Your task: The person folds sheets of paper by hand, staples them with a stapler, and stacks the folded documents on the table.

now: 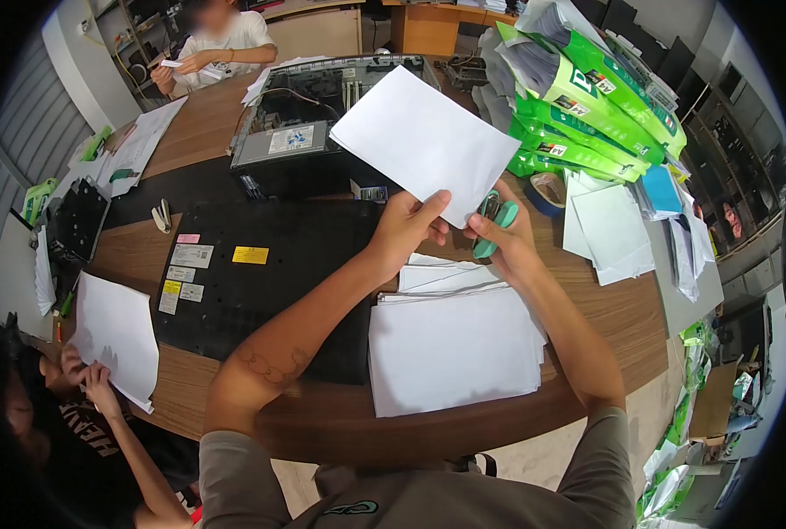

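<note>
White paper sheets (pixel 424 137), held up and tilted above the table, are pinched at their near edge by my left hand (pixel 403 227), thumb on top. My right hand (pixel 512 238) is closed around a teal stapler (pixel 505 217) at the near right corner of the paper. Whether the stapler's jaws touch the sheets I cannot tell. Below my hands lies a stack of white paper (pixel 454 353), with some sheets at its far end set askew.
A black metal cover (pixel 269 273) with stickers lies left of the stack. Behind it stands an opened computer case (pixel 291 141). Green paper packs (pixel 587 115) pile up at right, near a tape roll (pixel 547 189). One person (pixel 225 44) sits opposite; another person's hands (pixel 93 379) hold paper at left.
</note>
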`<state>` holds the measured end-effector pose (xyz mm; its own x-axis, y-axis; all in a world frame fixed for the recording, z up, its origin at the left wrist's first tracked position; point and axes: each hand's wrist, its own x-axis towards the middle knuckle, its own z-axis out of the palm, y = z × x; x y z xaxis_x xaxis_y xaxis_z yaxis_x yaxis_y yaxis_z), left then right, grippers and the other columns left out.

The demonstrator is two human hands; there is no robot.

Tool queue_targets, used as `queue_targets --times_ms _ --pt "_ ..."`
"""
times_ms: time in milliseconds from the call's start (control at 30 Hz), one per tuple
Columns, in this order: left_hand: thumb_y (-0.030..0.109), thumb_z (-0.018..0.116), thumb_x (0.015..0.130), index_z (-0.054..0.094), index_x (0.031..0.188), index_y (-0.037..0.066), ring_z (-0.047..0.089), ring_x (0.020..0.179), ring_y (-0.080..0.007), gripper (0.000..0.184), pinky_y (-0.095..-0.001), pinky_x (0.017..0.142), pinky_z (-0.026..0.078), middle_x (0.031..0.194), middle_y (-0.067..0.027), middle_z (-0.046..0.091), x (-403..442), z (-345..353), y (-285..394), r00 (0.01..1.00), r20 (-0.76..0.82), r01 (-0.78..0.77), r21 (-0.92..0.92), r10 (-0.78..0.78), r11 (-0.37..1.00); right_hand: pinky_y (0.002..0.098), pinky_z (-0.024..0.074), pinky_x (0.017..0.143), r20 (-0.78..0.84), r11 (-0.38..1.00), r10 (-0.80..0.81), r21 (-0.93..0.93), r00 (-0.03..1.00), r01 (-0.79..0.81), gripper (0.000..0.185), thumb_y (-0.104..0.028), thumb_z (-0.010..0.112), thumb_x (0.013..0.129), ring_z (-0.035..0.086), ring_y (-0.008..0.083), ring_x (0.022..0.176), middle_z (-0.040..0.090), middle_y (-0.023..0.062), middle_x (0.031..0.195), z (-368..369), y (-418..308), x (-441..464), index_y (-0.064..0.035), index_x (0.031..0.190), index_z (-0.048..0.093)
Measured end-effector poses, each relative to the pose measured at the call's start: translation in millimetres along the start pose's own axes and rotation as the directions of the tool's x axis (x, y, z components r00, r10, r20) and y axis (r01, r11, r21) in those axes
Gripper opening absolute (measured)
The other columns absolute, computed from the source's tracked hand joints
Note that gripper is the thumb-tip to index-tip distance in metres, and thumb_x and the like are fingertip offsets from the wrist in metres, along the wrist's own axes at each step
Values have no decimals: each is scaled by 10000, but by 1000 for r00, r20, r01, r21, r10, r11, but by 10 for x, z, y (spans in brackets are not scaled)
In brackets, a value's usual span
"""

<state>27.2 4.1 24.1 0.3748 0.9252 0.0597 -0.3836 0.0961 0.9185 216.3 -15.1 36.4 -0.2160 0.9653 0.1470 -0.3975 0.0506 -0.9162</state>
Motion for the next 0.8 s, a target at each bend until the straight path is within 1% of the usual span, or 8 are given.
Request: queue_targets --times_ms 33,100,167,333,533,600,667,800 --pt "296 620 995 597 1105 -51 588 750 -118 365 -281 650 520 926 -73 626 -11 4 16 1000 -1 0 0 0 1000 269 492 715 13 1000 -6 3 1000 6 625 -41 778 838 596 122 836 635 57 995 -18 12 7 -15 1375 458" --pt "303 603 1005 579 1119 -44 576 791 -124 366 -295 675 511 983 -91 614 -32 13 43 1000 17 26 20 -26 999 270 497 720 25 1000 -10 6 1000 10 620 -39 778 838 601 123 845 636 56 998 -23 15 8 -14 1372 463" --pt "300 603 1005 576 1122 -47 581 781 -128 368 -298 675 516 983 -97 615 -30 9 37 999 26 24 7 -24 1000 271 499 719 8 1000 1 -17 1000 0 611 -32 773 841 597 120 842 635 54 996 -9 11 2 -12 1370 468" --pt "295 601 1006 567 1133 -52 591 770 -137 371 -305 685 526 978 -103 618 -33 24 45 999 37 22 -24 -21 999 271 497 718 -4 1000 -4 -4 1000 4 599 -36 776 841 594 119 842 636 55 997 1 19 2 -9 1359 478" --pt "303 603 1003 565 1140 -35 601 781 -138 367 -320 711 536 975 -104 631 -12 0 27 996 27 85 -72 -83 994 274 493 722 4 1000 -1 -14 1000 1 563 -58 770 854 612 136 853 641 68 1006 9 22 4 -1 1340 490" --pt "305 618 991 564 1154 -19 605 790 -135 367 -319 734 536 978 -100 637 -11 -24 31 990 85 122 -107 -113 987 274 491 725 4 1000 12 -19 1000 -12 555 -64 767 858 619 143 858 643 74 1011 -5 40 13 0 1337 492" --pt "302 624 986 562 1160 -13 607 794 -134 365 -315 746 535 977 -97 639 -16 -21 42 988 95 133 -117 -123 984 277 491 734 32 1000 14 -7 999 -14 548 -69 762 863 632 159 868 646 84 1022 -56 93 29 0 1336 493" --pt "284 623 983 558 1166 -8 609 803 -131 350 -306 770 532 978 -93 641 -23 -17 62 984 120 146 -124 -131 982 282 494 742 36 999 36 15 999 -37 545 -71 758 867 637 166 873 645 87 1027 -63 91 26 1 1337 492"
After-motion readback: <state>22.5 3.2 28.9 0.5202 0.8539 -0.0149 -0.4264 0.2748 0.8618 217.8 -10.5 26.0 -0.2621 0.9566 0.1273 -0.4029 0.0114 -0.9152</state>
